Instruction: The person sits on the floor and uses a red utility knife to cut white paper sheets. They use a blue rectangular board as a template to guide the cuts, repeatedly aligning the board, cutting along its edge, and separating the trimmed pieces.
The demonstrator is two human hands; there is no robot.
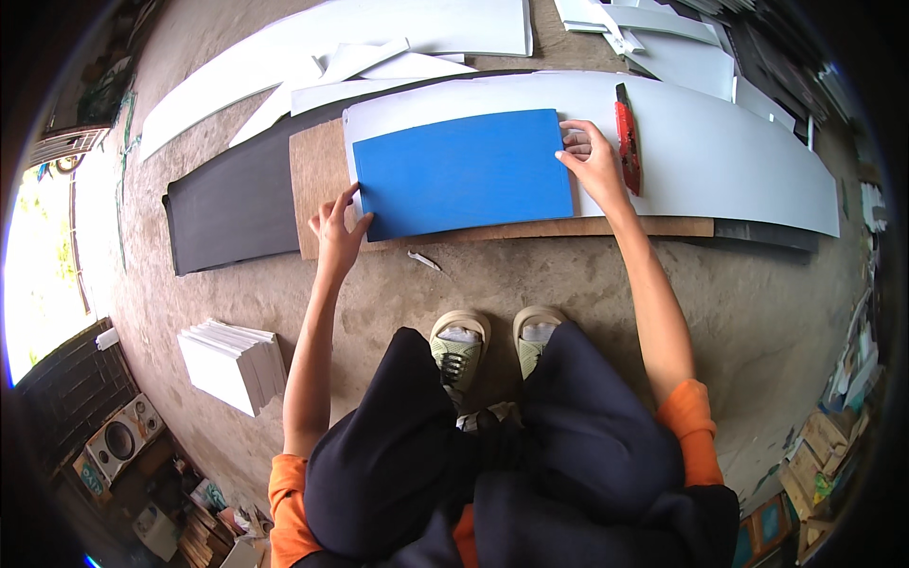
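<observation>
A flat blue rectangular board [464, 175] lies across the left part of a long white sheet [739, 151], with its long side toward me. My left hand [338, 227] has thumb and fingertips at the board's left edge, near its lower corner. At the upper right edge, my right hand [592, 159] grips with the thumb and forefinger while the other fingers curl. Just right of that hand, a red utility knife [627, 140] rests on the white sheet, pointing away from me.
Beneath the white sheet are a brown wooden board [317, 170] and a dark sheet [232, 194]. A stack of white panels [232, 364] stands on the concrete floor at left. White offcuts [365, 64] lie beyond. A small white scrap [424, 260] is near my shoes [461, 346].
</observation>
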